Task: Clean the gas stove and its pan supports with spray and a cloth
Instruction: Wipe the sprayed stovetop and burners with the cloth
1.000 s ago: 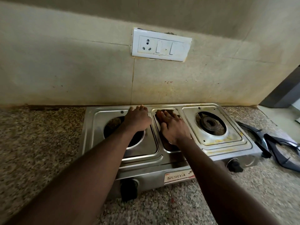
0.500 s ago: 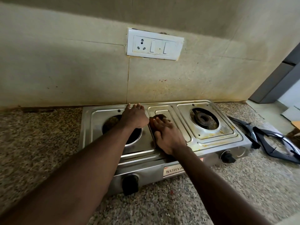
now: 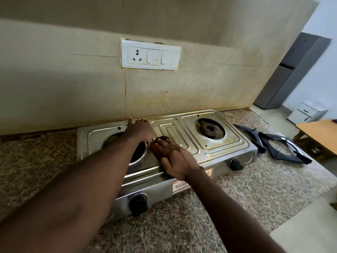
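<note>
Beige tiled wall (image 3: 73, 79) with white switchboard (image 3: 151, 55) above speckled granite counter (image 3: 273, 189); grey fridge (image 3: 291, 73) right.

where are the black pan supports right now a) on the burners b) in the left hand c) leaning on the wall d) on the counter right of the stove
d: the pan supports lie on the counter, right of the stove.

Right hand (image 3: 175, 159) on cloth (image 3: 161, 140) atop stove (image 3: 231, 143)

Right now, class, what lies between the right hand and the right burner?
Only the ribbed centre panel, bare steel, in the head view. The right hand presses a cloth at its left edge.
</note>
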